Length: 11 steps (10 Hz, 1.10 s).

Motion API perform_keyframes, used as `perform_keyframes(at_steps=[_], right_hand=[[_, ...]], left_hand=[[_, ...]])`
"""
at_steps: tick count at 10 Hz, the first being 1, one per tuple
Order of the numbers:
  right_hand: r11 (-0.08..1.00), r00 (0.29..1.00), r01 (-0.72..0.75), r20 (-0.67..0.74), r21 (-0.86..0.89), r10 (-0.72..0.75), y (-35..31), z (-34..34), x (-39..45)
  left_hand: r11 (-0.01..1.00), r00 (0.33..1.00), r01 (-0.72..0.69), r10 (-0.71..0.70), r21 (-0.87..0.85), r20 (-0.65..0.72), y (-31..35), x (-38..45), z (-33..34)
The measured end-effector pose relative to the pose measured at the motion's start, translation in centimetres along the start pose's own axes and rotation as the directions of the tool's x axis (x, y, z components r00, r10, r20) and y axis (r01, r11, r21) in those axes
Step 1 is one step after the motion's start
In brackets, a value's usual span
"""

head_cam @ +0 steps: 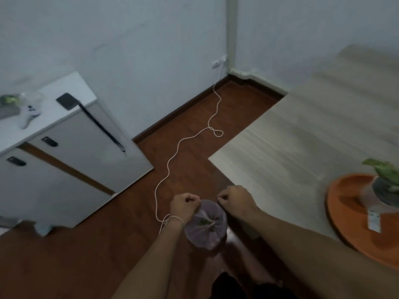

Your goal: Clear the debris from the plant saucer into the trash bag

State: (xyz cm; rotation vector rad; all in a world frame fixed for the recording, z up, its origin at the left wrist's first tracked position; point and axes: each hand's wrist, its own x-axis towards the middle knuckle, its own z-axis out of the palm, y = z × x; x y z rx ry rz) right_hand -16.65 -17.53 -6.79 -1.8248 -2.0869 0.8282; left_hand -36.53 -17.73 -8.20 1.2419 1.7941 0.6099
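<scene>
A pale purple trash bag [206, 228] hangs over the floor beside the table's near corner, gathered at its mouth, with green bits showing inside. My left hand [184, 207] is closed on the bag's left edge. Gripping the right edge is my right hand [234, 199], also closed. An orange plant saucer [354, 212] sits on the table at the right, with a potted plant [386, 186] standing in it at the frame's edge.
The light wooden table [302, 130] fills the right side. A white cord [183, 143] runs across the dark wood floor from a wall socket to my left wrist. A white cabinet [71, 152] stands at the left with a controller and small items on top.
</scene>
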Motion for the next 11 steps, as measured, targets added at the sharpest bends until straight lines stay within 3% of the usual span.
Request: perform_keyframes(at_steps=[3,6,8,9,11], right_hand=[[1.0,0.998,0.019,0.065,0.004,-0.019,-6.2,4.7,4.6],[0.984,0.988,-0.14,0.077,0.111,0.132,-4.3,6.4,5.7],[0.993,0.992,-0.051,0.118,0.104,0.039,-3.4,6.0,4.0],[0.995,0.995,-0.035,0.097,0.09,0.026,-2.2,5.3,3.0],[0.986,0.971,-0.124,-0.193,0.107,0.143,3.4,0.6,0.5]], left_hand=[[0.999,0.999,0.048,-0.048,-0.009,-0.017,-4.3,3.0,-3.9],[0.999,1.0,0.024,-0.024,0.033,0.0,-5.5,4.6,-3.4],[0.997,0.998,0.061,-0.062,0.035,0.021,-7.3,5.7,-2.7],[0.998,0.998,0.038,-0.04,0.046,0.039,-7.1,6.3,-2.0],[0.982,0.983,-0.168,0.161,0.089,0.084,-1.5,6.8,1.6]])
